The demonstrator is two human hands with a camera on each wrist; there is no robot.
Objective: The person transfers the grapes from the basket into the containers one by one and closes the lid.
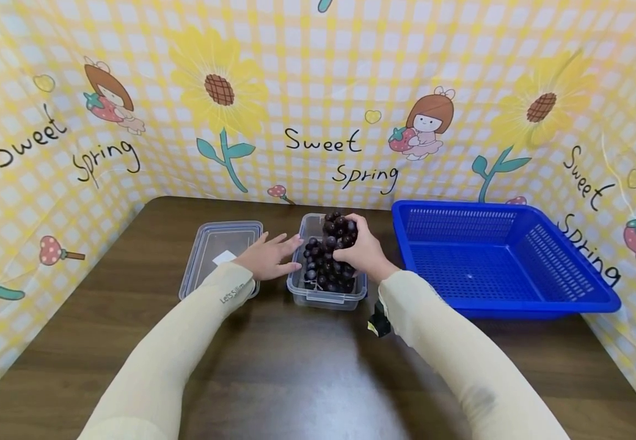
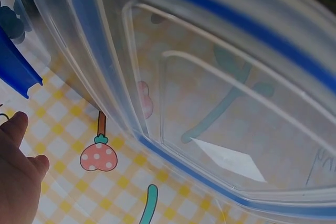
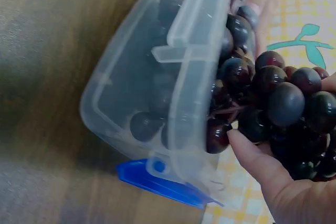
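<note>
A bunch of dark grapes (image 1: 341, 230) is held by my right hand (image 1: 368, 249) over a clear plastic container (image 1: 327, 298). More dark grapes (image 1: 322, 269) lie in the container below. The right wrist view shows my thumb and fingers curled round the bunch (image 3: 286, 103) beside the container's rim, with grapes visible through its wall (image 3: 121, 93). My left hand (image 1: 269, 255) has its fingers spread, fingertips right at the container's left rim. Under and left of that hand lies a clear lid (image 1: 208, 250) with a white label; its blue seal shows in the left wrist view.
At the right stands a blue plastic basket (image 1: 471, 260) with perforated walls. A blue clip (image 3: 157, 182) sticks out from the container's side in the right wrist view. Behind the wooden table (image 1: 296, 373) hangs a yellow checked cloth (image 1: 318, 91).
</note>
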